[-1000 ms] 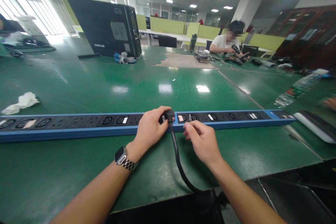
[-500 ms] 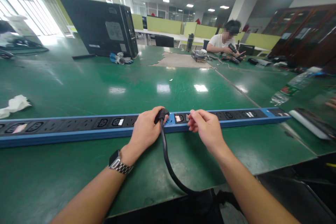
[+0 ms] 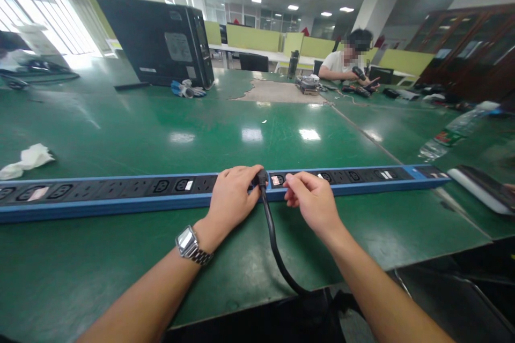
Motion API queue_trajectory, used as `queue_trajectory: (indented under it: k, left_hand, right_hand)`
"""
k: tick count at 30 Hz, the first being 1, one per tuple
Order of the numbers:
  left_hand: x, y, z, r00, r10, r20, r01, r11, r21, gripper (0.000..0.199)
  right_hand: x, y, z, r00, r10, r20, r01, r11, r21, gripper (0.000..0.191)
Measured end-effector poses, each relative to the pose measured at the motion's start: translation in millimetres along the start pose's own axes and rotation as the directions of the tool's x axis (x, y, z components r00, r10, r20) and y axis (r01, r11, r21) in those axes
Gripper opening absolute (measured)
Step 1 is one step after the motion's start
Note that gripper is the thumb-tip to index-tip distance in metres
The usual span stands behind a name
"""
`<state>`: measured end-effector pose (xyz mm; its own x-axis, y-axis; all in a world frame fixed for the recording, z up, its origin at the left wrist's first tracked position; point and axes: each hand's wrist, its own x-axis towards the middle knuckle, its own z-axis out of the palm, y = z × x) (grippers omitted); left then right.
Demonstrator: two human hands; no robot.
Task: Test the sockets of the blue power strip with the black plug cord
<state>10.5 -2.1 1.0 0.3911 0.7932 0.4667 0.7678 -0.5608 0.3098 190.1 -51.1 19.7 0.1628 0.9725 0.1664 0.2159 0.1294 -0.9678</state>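
On your side of the power strip (image 3: 120, 208), your watch band (image 3: 202, 257) is shiny metal and the cable (image 3: 274, 246) smooth, plastic-looking; beneath it the tabletop (image 3: 193, 155) gleams glossily; beyond are matt, crumpled paper (image 3: 34, 156) and a clear plastic bottle (image 3: 453, 134).

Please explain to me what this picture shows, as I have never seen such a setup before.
There is no machine: these are a person's own bare hands, seen by one camera worn on the head, looking forward and down. The left hand holds a black plug with a thick cable, at a long blue power strip. The right hand has curled fingers by its sockets; whether they grip anything is hidden. Farther across the green table are a computer tower, gloves and a plastic bottle.
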Motion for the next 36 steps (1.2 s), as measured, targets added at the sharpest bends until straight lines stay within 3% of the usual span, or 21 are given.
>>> queue_trajectory:
  k: [2,4,8,11,13,16,18,19,22,24,26,29,33,36]
  left_hand:
    - [1,0,-2.7,0.999,0.018,0.039,-0.019,0.999,0.037,0.034]
    - [0,-1,-5.5,0.996,0.046,0.077,-0.049,0.998,0.041,0.039]
    - [-5,-2,-7.5,0.992,0.066,0.112,-0.075,0.994,0.08,0.062]
    - [-11,-3,-4.8,0.997,0.014,0.081,-0.03,0.982,0.189,0.07]
    - [-13,-4,-2.7,0.996,0.008,0.084,-0.027,0.974,0.227,0.065]
    - [-14,-5,-1.2,0.996,0.029,0.087,-0.049,0.97,0.236,0.06]
    - [-13,-5,-1.3,0.996,0.034,0.082,-0.053,0.971,0.235,0.062]
    - [-13,-5,-1.6,0.996,0.033,0.081,-0.051,0.971,0.234,0.063]
    - [-12,-4,-2.7,0.996,0.022,0.087,-0.042,0.97,0.238,0.063]
    - [-12,-3,-3.2,0.996,0.016,0.093,-0.038,0.969,0.246,0.062]
    - [-12,-2,-3.4,0.995,0.012,0.097,-0.036,0.967,0.253,0.061]
    - [-13,-2,-3.2,0.995,0.016,0.097,-0.04,0.967,0.253,0.061]
    - [-13,-3,-2.9,0.995,0.022,0.092,-0.044,0.969,0.242,0.06]
    - [-13,-4,-2.7,0.996,0.024,0.089,-0.044,0.972,0.231,0.061]
  right_hand:
    - [1,-1,2,0.997,0.058,0.048,-0.056,0.997,-0.046,0.036]
    - [3,-3,8,0.971,0.197,0.132,-0.185,0.978,-0.099,0.042]
    - [8,-8,33,0.825,0.492,0.28,-0.489,0.868,-0.086,0.049]
    - [9,-13,51,0.78,0.547,0.305,-0.595,0.799,0.086,0.041]
    - [9,-23,51,0.795,0.528,0.3,-0.603,0.742,0.293,0.034]
    - [7,-48,24,0.896,0.383,0.224,-0.439,0.687,0.58,0.031]
    - [5,-61,-5,0.945,0.291,0.149,-0.318,0.708,0.63,0.036]
    - [5,-63,-19,0.948,0.294,0.124,-0.306,0.727,0.615,0.039]
    - [8,-48,-51,0.884,0.455,0.109,-0.445,0.746,0.495,0.046]
    - [13,-26,-60,0.818,0.561,0.123,-0.557,0.722,0.411,0.046]
    - [18,-5,-61,0.782,0.611,0.125,-0.61,0.709,0.354,0.046]
    - [22,11,-60,0.78,0.618,0.095,-0.615,0.731,0.294,0.045]
    - [20,10,-68,0.802,0.595,0.061,-0.594,0.782,0.186,0.046]
    - [16,10,-68,0.843,0.538,-0.01,-0.534,0.838,0.111,0.047]
